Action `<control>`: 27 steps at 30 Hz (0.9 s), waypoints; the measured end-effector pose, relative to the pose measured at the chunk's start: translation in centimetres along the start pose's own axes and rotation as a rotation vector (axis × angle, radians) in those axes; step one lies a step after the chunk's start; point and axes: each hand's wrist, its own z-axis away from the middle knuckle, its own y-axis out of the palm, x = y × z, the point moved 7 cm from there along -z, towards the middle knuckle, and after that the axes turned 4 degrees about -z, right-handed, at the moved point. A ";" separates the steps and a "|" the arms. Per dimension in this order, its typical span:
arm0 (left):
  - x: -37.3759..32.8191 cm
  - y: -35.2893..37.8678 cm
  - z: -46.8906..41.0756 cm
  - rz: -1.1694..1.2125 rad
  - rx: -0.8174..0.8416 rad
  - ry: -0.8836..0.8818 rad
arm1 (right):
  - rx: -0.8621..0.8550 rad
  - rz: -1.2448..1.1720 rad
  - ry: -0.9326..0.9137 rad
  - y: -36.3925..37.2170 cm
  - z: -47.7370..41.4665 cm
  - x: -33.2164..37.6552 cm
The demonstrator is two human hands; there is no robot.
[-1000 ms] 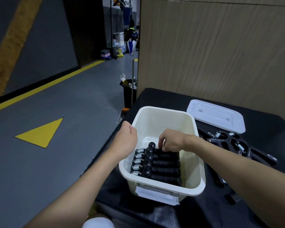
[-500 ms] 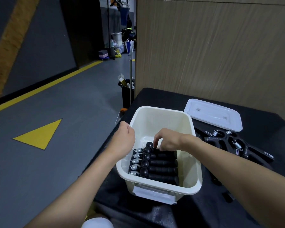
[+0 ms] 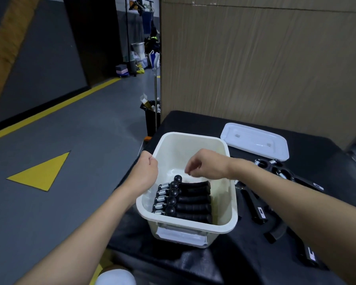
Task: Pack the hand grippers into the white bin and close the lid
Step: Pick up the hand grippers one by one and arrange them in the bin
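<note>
While the left hand (image 3: 145,173) grips the rim of the white bin (image 3: 195,138) to steady it on the bench (image 3: 193,120), the right hand (image 3: 206,165) hovers above the contents, its fingers (image 3: 188,171) curled loosely and pinching nothing. Five hand grippers (image 3: 191,202) lie side by side in the bin, knobs aligned to save space. Several more, count unclear, lie on the bench to the right. One lid (image 3: 255,140) lies beside the bin, off.

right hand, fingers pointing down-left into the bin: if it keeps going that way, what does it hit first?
Probably the knob end of the top hand gripper in the white bin, just below the right hand. Depth is unclear; it could pass behind it to the bin floor.
</note>
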 end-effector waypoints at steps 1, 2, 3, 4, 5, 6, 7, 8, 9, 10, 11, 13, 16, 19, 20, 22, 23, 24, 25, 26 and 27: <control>0.2 -0.1 -0.2 -0.003 -0.008 -0.001 | -0.068 -0.065 -0.031 -1.2 0.7 0.5; 0.2 -0.1 -0.2 -0.006 -0.013 -0.003 | -0.131 -0.127 -0.053 -2.3 1.6 0.6; 0.2 -0.1 -0.3 -0.007 -0.017 -0.008 | -0.188 -0.176 -0.068 -3.4 2.5 0.6; 0.2 -0.1 -0.3 -0.005 -0.018 -0.014 | -0.244 -0.212 -0.071 -4.3 3.3 0.2; 0.1 0.0 -0.3 -0.003 -0.018 -0.022 | -0.308 -0.239 -0.056 -5.0 4.0 -0.6; 0.1 0.1 -0.2 0.000 -0.020 -0.027 | -0.384 -0.261 -0.027 -5.5 4.7 -1.8; 0.0 0.1 -0.1 0.002 -0.022 -0.032 | -0.470 -0.284 0.015 -5.9 5.3 -3.2; 0.0 0.2 0.1 0.005 -0.023 -0.035 | -0.560 -0.313 0.065 -6.2 5.9 -4.9; 0.0 0.3 0.2 0.006 -0.022 -0.040 | -0.639 -0.334 0.128 -6.2 6.5 -6.7; -0.1 0.4 0.4 0.005 -0.023 -0.043 | -0.687 -0.327 0.202 -5.9 7.0 -8.4; -0.1 0.4 0.4 0.001 -0.025 -0.047 | -0.692 -0.284 0.282 -5.3 7.3 -10.0; -0.2 0.5 0.6 0.007 -0.023 -0.054 | -0.588 -0.176 0.420 -3.3 7.7 -12.7; -0.2 0.5 0.8 0.016 -0.009 -0.060 | -0.432 -0.093 0.522 -0.1 7.7 -15.0; -0.3 0.4 1.1 0.001 -0.009 -0.047 | -0.388 0.056 0.546 1.2 7.6 -15.0; -0.4 0.4 1.2 -0.004 -0.009 -0.045 | -0.385 0.129 0.540 1.3 7.5 -14.7; -0.6 0.3 1.4 -0.022 -0.012 -0.044 | -0.393 0.205 0.531 1.4 7.5 -13.9; -0.7 0.3 1.5 -0.029 -0.014 -0.044 | -0.398 0.218 0.533 1.4 7.4 -13.6; -0.8 0.2 1.6 -0.031 -0.013 -0.046 | -0.403 0.219 0.541 1.5 7.3 -13.5; -0.8 0.2 1.6 -0.030 -0.012 -0.048 | -0.407 0.210 0.556 1.5 7.3 -13.5; -0.8 0.2 1.6 -0.029 -0.012 -0.048 | -0.409 0.191 0.571 1.5 7.2 -13.6; -0.8 0.2 1.6 -0.031 -0.012 -0.045 | -0.418 0.160 0.588 1.4 7.3 -13.7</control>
